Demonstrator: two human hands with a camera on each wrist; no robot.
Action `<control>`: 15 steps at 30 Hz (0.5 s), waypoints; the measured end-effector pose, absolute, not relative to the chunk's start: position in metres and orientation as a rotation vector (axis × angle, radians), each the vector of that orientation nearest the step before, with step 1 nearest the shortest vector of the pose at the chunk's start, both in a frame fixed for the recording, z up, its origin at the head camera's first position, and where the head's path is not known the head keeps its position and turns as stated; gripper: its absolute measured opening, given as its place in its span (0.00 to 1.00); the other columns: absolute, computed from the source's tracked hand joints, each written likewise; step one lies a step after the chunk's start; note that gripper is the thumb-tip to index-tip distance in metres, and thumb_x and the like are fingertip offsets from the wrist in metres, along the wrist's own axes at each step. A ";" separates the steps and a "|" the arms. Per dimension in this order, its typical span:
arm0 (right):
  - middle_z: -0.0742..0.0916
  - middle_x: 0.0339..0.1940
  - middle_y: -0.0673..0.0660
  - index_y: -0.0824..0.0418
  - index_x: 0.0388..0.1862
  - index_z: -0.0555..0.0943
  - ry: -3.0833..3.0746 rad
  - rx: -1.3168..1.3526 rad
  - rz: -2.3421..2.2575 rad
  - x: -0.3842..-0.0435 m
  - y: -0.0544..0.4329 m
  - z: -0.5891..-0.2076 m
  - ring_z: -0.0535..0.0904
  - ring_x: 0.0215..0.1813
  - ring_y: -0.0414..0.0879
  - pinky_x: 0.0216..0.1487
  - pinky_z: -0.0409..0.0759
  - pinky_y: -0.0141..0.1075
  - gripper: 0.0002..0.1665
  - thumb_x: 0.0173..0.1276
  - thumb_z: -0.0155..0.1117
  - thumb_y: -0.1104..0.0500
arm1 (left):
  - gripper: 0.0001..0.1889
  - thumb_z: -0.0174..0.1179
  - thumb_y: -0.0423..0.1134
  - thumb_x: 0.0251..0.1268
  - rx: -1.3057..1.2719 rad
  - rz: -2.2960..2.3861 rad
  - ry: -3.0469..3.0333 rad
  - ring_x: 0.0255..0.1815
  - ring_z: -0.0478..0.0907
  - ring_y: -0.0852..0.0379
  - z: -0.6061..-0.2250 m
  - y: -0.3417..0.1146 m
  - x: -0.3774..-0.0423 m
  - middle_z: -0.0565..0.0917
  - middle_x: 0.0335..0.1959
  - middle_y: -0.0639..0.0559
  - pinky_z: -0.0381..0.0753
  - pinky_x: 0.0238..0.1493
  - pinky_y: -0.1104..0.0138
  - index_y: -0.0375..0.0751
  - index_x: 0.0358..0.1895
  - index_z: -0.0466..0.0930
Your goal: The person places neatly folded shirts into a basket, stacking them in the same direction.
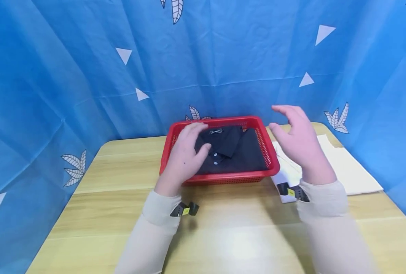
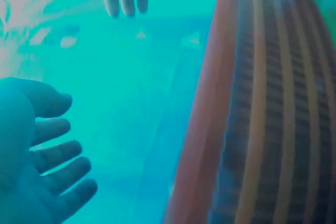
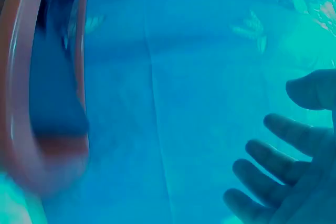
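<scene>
A red plastic basket (image 1: 223, 177) with perforated sides stands toward the back of the table. Inside it lies a folded dark shirt (image 1: 240, 158) with a collar, a label at the neck and white buttons. My left hand (image 1: 188, 154) is raised at the basket's left side, overlapping its rim in the head view, with fingers loosely bent and nothing in them. Off the basket's right end, my right hand (image 1: 298, 139) hangs in the air, thumb and fingers spread apart and holding nothing. Both wrist views show the fingers spread beside the basket.
White folded cloth (image 1: 350, 171) lies on the table right of the basket, partly behind my right wrist. The wooden table (image 1: 120, 179) meets a blue patterned curtain (image 1: 223, 49) at the back and sides. A black wrist device (image 1: 185, 209) sits on each sleeve.
</scene>
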State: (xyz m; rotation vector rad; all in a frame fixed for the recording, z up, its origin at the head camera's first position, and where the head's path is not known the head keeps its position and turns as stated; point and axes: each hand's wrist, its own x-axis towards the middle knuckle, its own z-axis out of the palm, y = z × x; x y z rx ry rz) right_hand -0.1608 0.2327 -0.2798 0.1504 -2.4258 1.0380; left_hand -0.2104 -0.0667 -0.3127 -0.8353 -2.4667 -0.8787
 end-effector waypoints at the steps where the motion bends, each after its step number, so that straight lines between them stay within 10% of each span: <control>1: 0.73 0.71 0.60 0.57 0.74 0.72 -2.438 0.146 1.015 -0.159 0.241 -0.280 0.66 0.72 0.58 0.66 0.65 0.65 0.30 0.75 0.58 0.53 | 0.32 0.67 0.43 0.66 -0.874 -0.880 -2.460 0.71 0.64 0.59 -0.312 -0.061 -0.205 0.70 0.71 0.55 0.71 0.67 0.58 0.50 0.73 0.69; 15: 0.68 0.69 0.77 0.67 0.78 0.62 -2.617 -0.185 0.807 -0.131 0.382 -0.302 0.64 0.64 0.74 0.57 0.63 0.67 0.36 0.80 0.45 0.48 | 0.27 0.58 0.47 0.74 -1.678 -0.879 -2.536 0.72 0.62 0.68 -0.327 0.042 -0.136 0.71 0.71 0.59 0.59 0.71 0.73 0.48 0.73 0.68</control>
